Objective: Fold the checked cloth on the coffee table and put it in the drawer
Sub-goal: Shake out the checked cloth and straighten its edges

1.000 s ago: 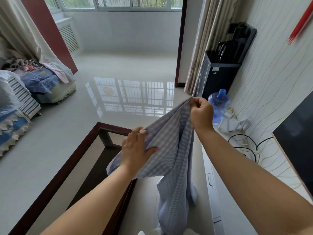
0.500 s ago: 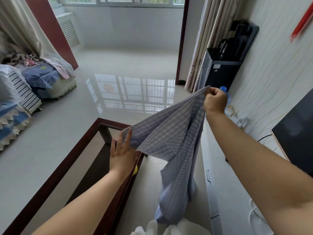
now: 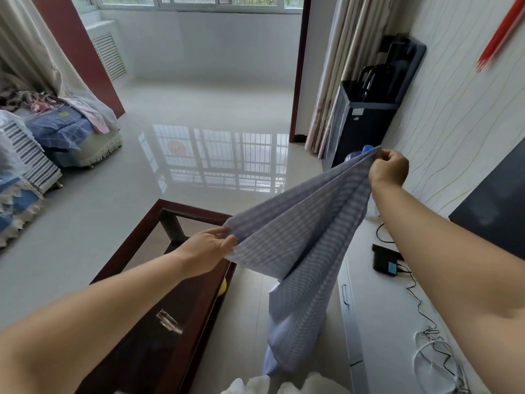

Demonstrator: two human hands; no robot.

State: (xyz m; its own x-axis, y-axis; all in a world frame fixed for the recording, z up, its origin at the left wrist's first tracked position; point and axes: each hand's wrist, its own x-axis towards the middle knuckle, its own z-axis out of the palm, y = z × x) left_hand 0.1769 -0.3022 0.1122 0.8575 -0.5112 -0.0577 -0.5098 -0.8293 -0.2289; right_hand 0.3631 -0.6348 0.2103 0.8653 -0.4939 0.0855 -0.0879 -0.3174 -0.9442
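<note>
Checked cloth [image 3: 298, 240] is held in the air, off the table [image 3: 159, 280], stretched between both hands with its loose end hanging toward six o'clock over the floor between table and white cabinet [image 3: 377, 322]; the spread is judged to be for finding an edge before folding. One corner is pinched by the right hand [image 3: 388, 168] at two o'clock, another edge is pinched by the left hand [image 3: 208, 251] at nine o'clock. Compared with half a second earlier, the hands are set wider apart and the left fingers, then spread, are now closed on the fabric.
</note>
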